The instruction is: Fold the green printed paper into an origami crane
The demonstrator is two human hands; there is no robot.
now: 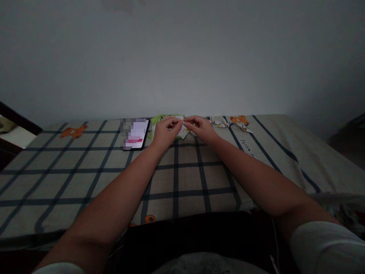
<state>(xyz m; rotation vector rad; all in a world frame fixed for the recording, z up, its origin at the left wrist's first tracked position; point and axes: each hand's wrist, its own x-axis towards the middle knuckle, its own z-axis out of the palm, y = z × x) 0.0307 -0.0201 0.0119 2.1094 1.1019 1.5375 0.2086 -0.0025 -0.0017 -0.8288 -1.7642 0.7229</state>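
My left hand and my right hand meet fingertip to fingertip near the far side of the table. Both are closed in a pinch; whatever sits between the fingers is too small to make out. Beneath and behind them lies a green and white pile of printed papers or packets, partly covered by my left hand. Just right of my right hand are crumpled whitish wrappers or paper scraps. A phone with a lit screen rests left of the pile.
A checked cloth with orange bear prints covers the table. Behind it rises a plain grey wall. Another crumpled scrap lies farther right. Dark framing stands at the left edge.
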